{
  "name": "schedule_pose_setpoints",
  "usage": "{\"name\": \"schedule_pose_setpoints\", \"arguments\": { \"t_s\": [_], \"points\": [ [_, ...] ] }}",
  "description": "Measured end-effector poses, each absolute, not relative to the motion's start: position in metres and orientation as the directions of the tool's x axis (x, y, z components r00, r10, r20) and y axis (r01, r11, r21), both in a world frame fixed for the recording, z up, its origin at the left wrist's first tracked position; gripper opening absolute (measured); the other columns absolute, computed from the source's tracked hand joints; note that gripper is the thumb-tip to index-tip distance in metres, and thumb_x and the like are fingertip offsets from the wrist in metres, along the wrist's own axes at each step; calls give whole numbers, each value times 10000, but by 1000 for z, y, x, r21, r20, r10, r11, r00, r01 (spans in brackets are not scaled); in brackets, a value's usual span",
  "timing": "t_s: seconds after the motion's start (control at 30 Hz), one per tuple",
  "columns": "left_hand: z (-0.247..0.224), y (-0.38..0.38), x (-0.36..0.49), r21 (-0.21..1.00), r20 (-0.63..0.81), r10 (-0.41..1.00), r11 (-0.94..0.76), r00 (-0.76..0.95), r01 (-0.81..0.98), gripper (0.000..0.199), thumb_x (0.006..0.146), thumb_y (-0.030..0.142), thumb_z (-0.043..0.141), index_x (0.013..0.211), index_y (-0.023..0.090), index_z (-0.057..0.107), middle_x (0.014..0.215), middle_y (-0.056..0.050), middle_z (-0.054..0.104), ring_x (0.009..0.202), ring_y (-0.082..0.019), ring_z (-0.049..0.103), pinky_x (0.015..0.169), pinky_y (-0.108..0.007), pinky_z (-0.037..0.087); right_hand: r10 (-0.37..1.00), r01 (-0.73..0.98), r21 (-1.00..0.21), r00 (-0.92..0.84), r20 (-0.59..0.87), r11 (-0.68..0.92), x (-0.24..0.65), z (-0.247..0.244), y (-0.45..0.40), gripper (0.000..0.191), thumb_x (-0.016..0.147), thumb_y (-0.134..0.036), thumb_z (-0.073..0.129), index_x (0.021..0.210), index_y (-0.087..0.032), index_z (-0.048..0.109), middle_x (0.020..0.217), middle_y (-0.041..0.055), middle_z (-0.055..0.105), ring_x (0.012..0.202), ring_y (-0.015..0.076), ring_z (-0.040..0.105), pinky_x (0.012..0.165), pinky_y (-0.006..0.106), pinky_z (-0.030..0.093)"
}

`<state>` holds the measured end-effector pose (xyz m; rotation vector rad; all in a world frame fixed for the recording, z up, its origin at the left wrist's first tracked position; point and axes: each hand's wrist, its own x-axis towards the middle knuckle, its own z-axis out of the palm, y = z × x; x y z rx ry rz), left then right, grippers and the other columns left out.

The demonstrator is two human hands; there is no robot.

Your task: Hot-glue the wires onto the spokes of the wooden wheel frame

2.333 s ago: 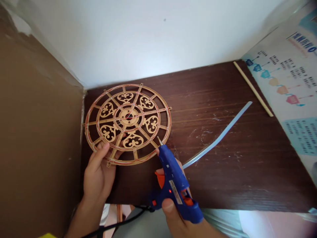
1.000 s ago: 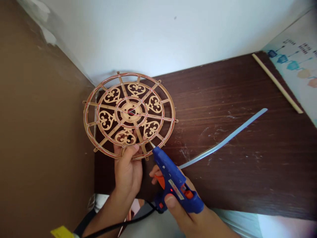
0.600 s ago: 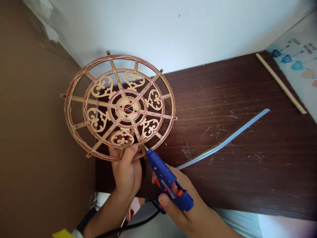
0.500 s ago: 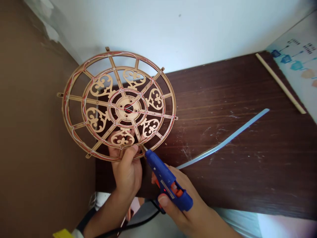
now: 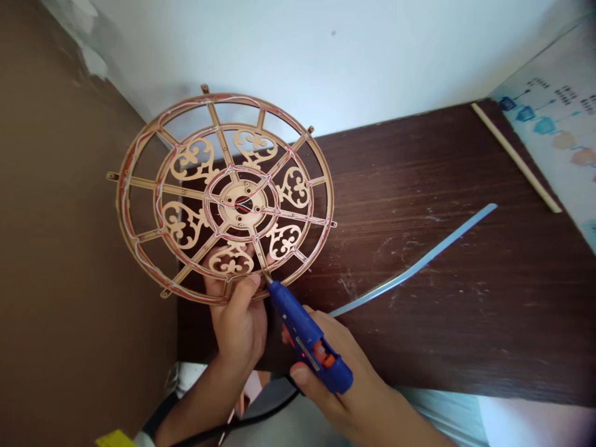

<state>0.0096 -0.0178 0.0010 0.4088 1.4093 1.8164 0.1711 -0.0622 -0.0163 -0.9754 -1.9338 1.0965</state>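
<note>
A round gold frame (image 5: 242,205) with spokes, rings and scroll ornaments is held tilted up, with red and whitish wires running along its rings. My left hand (image 5: 239,316) grips its lower rim, the thumb in front and the fingers partly hidden behind the openwork. My right hand (image 5: 335,366) is closed around a blue glue gun (image 5: 307,335) with orange parts and a small red light. The nozzle points up and left and meets the frame's lower part beside my left thumb; whether it touches is too small to tell.
On the dark wooden table (image 5: 442,298) lie a pale bluish strip (image 5: 419,264) and, at the right, a thin light stick (image 5: 516,158). A white wall stands behind, a brown surface at left. A black cable (image 5: 246,422) runs below my hands.
The glue gun in my right hand has moved slightly left and up, its nozzle closer to my left thumb. The frame has barely shifted, and the view has turned a little.
</note>
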Motion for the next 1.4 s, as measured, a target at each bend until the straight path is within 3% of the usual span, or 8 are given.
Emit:
{"name": "schedule_pose_setpoints", "arguments": {
  "t_s": [0.13,0.33,0.57,0.8,1.13,1.4],
  "points": [
    [-1,-18,8,922,-187,748,-89,-636,-376,550,769,96,831,1206,423,759,1260,76,830,1260,-187,761,1017,-289,637,858,311,-860,-455,239,405,169,-16,-63,414,1179,-545,426,1370,-216,590,1130,114,804,1056,301,788,920,398,680],
    [2,-17,10,924,-183,757,-85,-627,-372,540,759,109,828,1206,407,766,1270,58,831,1237,-219,775,979,-315,658,855,311,-865,-471,219,393,172,-23,-68,436,1150,-528,523,1443,-215,596,1154,124,806,1088,314,785,980,413,671],
    [6,-17,10,907,-230,761,-58,-607,-416,566,746,116,795,1232,402,754,1311,51,817,1227,-246,779,965,-351,673,847,342,-832,-469,251,436,178,-33,-75,518,1143,-530,546,1543,-201,557,1319,167,788,1223,340,767,1065,452,655],
    [6,-15,9,901,-209,763,-93,-611,-424,503,757,100,758,1173,383,762,1283,60,821,1271,-238,761,961,-327,664,856,345,-847,-468,219,405,173,-27,-71,443,1167,-529,472,1406,-196,638,1151,142,802,1095,308,778,994,425,675],
    [7,-15,8,906,-185,757,-115,-626,-407,498,769,100,729,1193,359,750,1354,50,799,1264,-259,767,932,-353,686,883,377,-846,-424,203,376,173,-26,-73,376,1156,-493,514,1385,-213,616,1104,138,799,1039,305,798,918,421,700],
    [6,-15,9,910,-176,763,-114,-622,-398,441,783,98,719,1148,342,751,1355,53,799,1289,-247,750,978,-347,662,872,395,-809,-408,270,435,170,-19,-68,353,1191,-464,423,1362,-199,582,1099,129,813,994,282,807,905,386,695]
  ]
}}
